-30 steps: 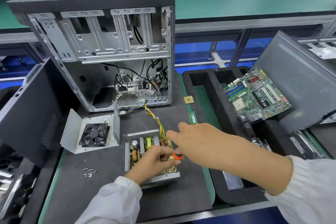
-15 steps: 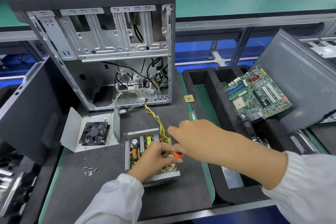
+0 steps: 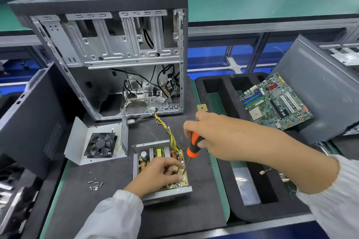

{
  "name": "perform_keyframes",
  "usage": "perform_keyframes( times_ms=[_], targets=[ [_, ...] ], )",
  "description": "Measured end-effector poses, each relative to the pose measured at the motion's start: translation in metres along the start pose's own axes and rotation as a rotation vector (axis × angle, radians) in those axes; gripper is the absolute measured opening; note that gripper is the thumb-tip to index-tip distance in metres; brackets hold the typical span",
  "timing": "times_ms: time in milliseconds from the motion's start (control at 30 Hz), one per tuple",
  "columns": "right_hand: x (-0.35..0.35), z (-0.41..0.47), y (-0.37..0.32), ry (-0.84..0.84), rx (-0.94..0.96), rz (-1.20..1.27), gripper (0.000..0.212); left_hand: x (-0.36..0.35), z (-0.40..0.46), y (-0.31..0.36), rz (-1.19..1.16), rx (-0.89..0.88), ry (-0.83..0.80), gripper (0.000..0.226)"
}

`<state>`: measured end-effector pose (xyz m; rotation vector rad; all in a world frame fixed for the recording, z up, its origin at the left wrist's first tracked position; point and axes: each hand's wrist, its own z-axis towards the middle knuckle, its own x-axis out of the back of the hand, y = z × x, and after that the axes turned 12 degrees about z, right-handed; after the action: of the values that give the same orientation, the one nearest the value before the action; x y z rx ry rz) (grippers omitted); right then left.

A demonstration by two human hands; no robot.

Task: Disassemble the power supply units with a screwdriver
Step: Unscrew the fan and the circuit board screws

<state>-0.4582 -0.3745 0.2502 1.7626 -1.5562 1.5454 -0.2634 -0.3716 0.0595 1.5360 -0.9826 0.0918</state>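
Observation:
An opened power supply unit [image 3: 153,153] lies on the dark mat, its circuit board exposed, with a yellow wire bundle [image 3: 169,134] running up to the computer case. My right hand [image 3: 215,136] grips an orange-and-black screwdriver [image 3: 193,146] almost upright, its tip down on the board's right side. My left hand [image 3: 157,175] rests on the board with curled fingers next to the tip; whether it pinches anything is unclear. The unit's removed cover with a black fan [image 3: 101,144] lies to the left.
An open computer case [image 3: 108,48] stands behind the unit. Several loose screws [image 3: 95,185] lie on the mat at the left. A black foam tray [image 3: 219,91] on the right holds a green motherboard [image 3: 275,103]; a grey side panel [image 3: 320,87] leans beside it.
My right hand lifted and tilted the screwdriver upright, so the handle and shaft now show. The left hand stayed on the board.

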Motion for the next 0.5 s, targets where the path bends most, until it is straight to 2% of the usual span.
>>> perform_keyframes(
  times_ms=[67, 200, 333, 500],
  targets=[
    [0.008, -0.001, -0.001, 0.006, 0.007, 0.062, 0.018, -0.002, 0.0, 0.001, 0.017, 0.007, -0.025, 0.024],
    [0.022, 0.001, -0.005, 0.04, 0.032, 0.147, 0.016, 0.0, -0.005, 0.001, -0.055, 0.022, 0.005, 0.012],
    [0.025, 0.009, -0.014, 0.065, 0.068, 0.183, 0.013, 0.018, -0.024, -0.01, -0.205, 0.087, 0.026, 0.032],
    [0.013, 0.025, -0.038, 0.073, 0.146, 0.236, 0.015, 0.044, -0.057, -0.041, -0.358, 0.129, 0.141, 0.026]
  ],
)
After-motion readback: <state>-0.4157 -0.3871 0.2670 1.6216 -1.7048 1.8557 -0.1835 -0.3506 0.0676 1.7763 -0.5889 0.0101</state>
